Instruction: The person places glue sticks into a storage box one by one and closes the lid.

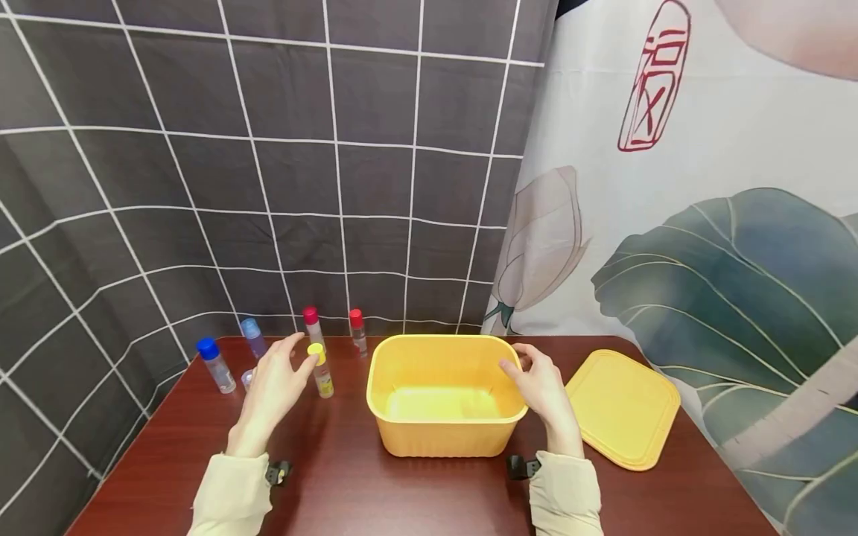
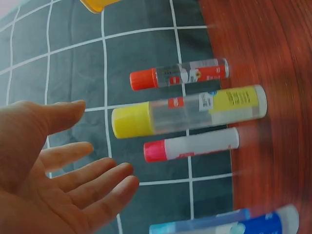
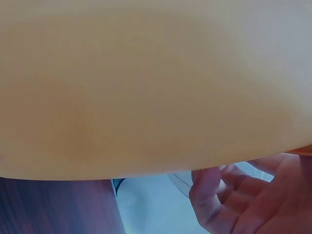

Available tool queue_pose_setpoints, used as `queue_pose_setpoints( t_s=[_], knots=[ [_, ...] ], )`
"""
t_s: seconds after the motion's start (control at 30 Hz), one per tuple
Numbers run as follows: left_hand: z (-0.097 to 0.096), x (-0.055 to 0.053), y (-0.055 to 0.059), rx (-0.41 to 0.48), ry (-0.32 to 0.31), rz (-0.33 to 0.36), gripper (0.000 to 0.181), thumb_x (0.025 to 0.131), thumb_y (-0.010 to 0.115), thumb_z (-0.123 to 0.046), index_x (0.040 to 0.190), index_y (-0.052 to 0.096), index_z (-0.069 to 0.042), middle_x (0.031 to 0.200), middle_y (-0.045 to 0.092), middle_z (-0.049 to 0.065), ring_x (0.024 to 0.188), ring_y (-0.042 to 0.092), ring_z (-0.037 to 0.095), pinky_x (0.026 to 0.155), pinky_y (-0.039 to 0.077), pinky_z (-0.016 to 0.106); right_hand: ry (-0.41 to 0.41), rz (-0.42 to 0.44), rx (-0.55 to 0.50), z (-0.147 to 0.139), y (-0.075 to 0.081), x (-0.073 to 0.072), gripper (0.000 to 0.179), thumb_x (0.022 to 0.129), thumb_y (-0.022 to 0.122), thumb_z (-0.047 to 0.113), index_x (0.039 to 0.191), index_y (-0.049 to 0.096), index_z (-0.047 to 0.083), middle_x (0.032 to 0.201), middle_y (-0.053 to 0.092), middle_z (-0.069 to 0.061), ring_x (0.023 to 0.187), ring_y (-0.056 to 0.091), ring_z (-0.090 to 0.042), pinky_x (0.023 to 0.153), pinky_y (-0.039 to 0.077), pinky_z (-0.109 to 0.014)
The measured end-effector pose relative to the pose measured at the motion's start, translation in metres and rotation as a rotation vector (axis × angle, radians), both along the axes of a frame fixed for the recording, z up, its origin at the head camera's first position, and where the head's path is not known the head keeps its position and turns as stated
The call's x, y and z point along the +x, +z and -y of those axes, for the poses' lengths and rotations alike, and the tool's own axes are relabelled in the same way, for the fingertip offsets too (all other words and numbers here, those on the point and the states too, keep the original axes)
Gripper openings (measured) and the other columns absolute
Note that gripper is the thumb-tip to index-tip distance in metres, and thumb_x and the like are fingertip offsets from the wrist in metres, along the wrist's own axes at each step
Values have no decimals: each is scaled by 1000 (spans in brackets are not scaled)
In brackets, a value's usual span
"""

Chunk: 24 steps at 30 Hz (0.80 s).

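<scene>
My left hand [image 1: 276, 383], fingers spread and relaxed, hovers beside a yellow-capped clear bottle [image 1: 322, 372], which looks like a liquid glue bottle. In the left wrist view, a gap shows between that hand [image 2: 73, 165] and the yellow cap [image 2: 131, 120]. Close by stand a pink-capped bottle [image 1: 313, 326] and a red-capped bottle [image 1: 358, 335]. My right hand [image 1: 541, 383] grips the right rim of an open yellow plastic box [image 1: 442, 438], thumb over the edge. Its curled fingers [image 3: 205, 192] show along the box's outer wall in the right wrist view.
A blue-capped bottle [image 1: 217, 367] and a light-blue-capped bottle [image 1: 254, 338] stand at the table's left side. Another small bottle is partly hidden behind the left hand. Right of the box, a yellow lid [image 1: 625, 409] lies flat on the dark red table [image 1: 375, 491]. Curtains hang behind.
</scene>
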State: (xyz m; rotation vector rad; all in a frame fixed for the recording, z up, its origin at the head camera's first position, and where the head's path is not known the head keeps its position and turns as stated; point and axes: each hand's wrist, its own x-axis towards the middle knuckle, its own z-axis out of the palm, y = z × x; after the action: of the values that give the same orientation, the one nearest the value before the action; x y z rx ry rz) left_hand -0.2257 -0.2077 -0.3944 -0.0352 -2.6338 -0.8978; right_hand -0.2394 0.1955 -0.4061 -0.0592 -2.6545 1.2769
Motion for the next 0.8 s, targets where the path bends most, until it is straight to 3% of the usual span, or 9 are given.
queue_pose_setpoints(
  t_s=[0.13, 0.37, 0.6, 0.8],
  knots=[
    [-4, -6, -6, 55, 10, 8, 53, 92, 68, -21, 135, 50, 3, 124, 56, 30, 108, 58, 44, 88, 48, 57, -7, 5, -11, 1, 1, 1, 40, 91, 70, 23, 124, 61, 2, 88, 56, -10, 79, 53, -24, 65, 45, -30],
    [-13, -17, -19, 101, 47, 31, 52, 92, 66, -20, 135, 50, 5, 120, 58, 30, 107, 56, 46, 91, 43, 59, -26, -3, -19, 0, 1, 2, 38, 89, 71, 19, 121, 62, 1, 85, 56, -9, 77, 53, -24, 63, 45, -30],
    [-15, -21, -27, 181, 95, 64, 49, 95, 63, -20, 136, 49, 2, 125, 57, 29, 113, 54, 46, 95, 41, 60, -60, 19, -41, 2, 1, 3, 30, 89, 68, 15, 117, 63, 3, 85, 54, -10, 75, 53, -24, 61, 47, -30],
    [-20, -22, -32, 194, 113, 32, 42, 95, 63, -19, 131, 53, 1, 120, 61, 27, 105, 58, 45, 92, 44, 59, -80, 26, -38, 0, 2, 4, 29, 89, 67, 12, 116, 63, 2, 84, 54, -11, 75, 53, -25, 62, 47, -30]
  ],
)
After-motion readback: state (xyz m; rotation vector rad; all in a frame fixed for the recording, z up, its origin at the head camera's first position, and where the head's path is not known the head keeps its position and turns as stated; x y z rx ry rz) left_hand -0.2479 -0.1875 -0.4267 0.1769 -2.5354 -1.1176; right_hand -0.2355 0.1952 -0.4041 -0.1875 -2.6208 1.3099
